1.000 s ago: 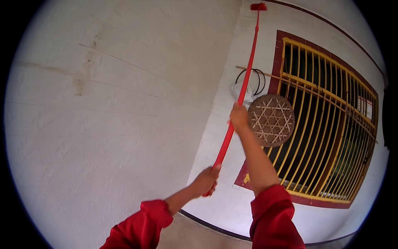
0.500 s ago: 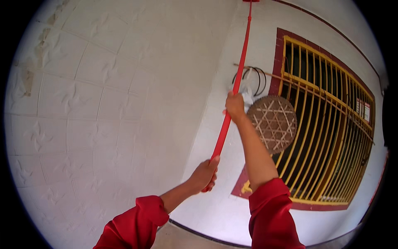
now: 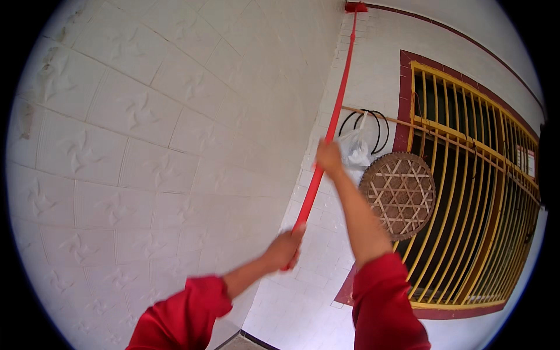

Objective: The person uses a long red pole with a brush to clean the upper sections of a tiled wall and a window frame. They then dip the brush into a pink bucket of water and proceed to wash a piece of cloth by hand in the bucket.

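A long red-handled broom (image 3: 342, 90) slants up in front of me, thin toward its far end. Its red head (image 3: 356, 7) rests high up near the corner where two white walls meet, at the top of the view; whether it touches the wall I cannot tell. My left hand (image 3: 283, 249) is wrapped round the handle's lower end. Higher up the same handle, my right hand (image 3: 329, 157) grips it with closed fingers. Both forearms are bare below rolled red sleeves.
On the right is a window with yellow bars (image 3: 461, 192). A round woven basket (image 3: 399, 195) hangs before it, beside a white plastic bag (image 3: 354, 147), black hoops (image 3: 385, 131) and a long thin stick (image 3: 437, 132). Embossed tiles (image 3: 140, 114) cover the left wall.
The view has shifted, so the window and basket sit lower and farther right. More of the broom head now shows at the top. Both hands keep their grip on the handle.
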Demonstrator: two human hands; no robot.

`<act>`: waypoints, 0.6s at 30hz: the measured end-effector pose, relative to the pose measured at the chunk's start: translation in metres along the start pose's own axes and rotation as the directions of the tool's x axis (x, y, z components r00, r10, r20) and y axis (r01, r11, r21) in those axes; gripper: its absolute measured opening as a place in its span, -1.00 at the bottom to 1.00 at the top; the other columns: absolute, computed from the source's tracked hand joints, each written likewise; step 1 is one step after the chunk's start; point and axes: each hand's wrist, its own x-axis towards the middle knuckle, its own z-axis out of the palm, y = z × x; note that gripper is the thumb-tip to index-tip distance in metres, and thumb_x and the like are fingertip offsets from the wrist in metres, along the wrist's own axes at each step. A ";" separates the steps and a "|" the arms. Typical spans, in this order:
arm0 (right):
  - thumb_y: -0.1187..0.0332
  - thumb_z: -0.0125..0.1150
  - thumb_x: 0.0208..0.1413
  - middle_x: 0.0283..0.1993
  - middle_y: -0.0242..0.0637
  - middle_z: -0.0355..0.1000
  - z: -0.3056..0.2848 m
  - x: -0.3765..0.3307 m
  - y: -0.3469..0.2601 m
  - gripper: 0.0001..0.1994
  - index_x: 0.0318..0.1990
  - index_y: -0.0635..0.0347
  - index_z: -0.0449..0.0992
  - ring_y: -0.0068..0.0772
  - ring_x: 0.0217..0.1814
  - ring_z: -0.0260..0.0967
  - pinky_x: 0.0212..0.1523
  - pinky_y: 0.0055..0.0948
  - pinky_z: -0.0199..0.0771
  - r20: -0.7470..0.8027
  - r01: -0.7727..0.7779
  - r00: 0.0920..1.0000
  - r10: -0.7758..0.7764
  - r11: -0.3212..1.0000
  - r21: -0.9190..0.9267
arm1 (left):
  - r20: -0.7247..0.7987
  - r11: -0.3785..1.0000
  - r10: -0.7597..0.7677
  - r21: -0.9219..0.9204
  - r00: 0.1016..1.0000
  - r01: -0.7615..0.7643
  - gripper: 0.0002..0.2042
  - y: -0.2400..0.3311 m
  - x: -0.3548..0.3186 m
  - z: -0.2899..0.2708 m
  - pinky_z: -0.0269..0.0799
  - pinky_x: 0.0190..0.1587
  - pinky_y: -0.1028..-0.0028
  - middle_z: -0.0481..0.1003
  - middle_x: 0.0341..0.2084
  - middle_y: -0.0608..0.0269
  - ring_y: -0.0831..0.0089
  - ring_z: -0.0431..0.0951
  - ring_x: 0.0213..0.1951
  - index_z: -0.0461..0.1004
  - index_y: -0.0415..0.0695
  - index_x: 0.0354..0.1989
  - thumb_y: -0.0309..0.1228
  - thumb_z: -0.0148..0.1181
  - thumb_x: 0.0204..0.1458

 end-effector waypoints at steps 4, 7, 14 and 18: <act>0.24 -0.20 0.17 -0.40 0.17 0.38 -0.031 0.060 -0.080 -0.63 -0.39 0.45 0.39 0.16 -0.27 0.36 -0.29 -0.04 0.38 0.135 -0.202 0.977 0.166 0.920 0.335 | -0.029 0.997 -0.063 -0.038 0.998 0.062 -0.48 0.087 0.023 -0.015 0.18 -0.77 0.44 0.16 -0.75 0.32 0.51 0.16 -0.81 0.12 -0.07 -0.50 0.20 -0.20 0.08; 0.23 -0.22 0.19 -0.39 0.15 0.39 -0.021 0.043 -0.003 -0.61 -0.42 0.45 0.38 0.16 -0.27 0.37 -0.28 -0.03 0.38 0.092 -0.069 0.994 0.065 0.997 0.043 | 0.051 1.000 -0.029 0.004 0.998 0.029 -0.44 0.032 0.035 -0.004 0.18 -0.76 0.43 0.18 -0.77 0.32 0.51 0.19 -0.81 0.16 -0.11 -0.46 0.24 -0.23 0.07; 0.22 -0.13 0.22 -0.75 -0.27 0.23 0.036 -0.337 -0.017 -0.73 -0.24 0.29 0.14 -0.36 -0.82 0.28 -0.81 -0.37 0.32 0.313 -0.508 0.860 0.403 0.735 0.449 | -0.291 0.901 -0.070 0.393 0.954 0.186 -0.47 -0.372 -0.134 -0.023 0.40 -0.48 0.35 0.42 -0.68 0.16 0.30 0.49 -0.57 0.36 -0.28 -0.30 0.08 -0.09 0.10; 0.24 -0.13 0.22 -0.75 -0.31 0.21 -0.024 -0.389 -0.013 -0.77 -0.24 0.24 0.14 -0.46 -0.84 0.22 -0.83 -0.42 0.29 0.311 -0.557 0.831 0.462 0.686 0.468 | -0.167 0.981 0.108 0.178 0.980 -0.077 -0.69 -0.310 -0.177 0.030 0.20 -0.64 0.56 0.25 -0.77 0.37 0.57 0.30 -0.71 0.32 -0.07 -0.21 -0.07 -0.10 0.17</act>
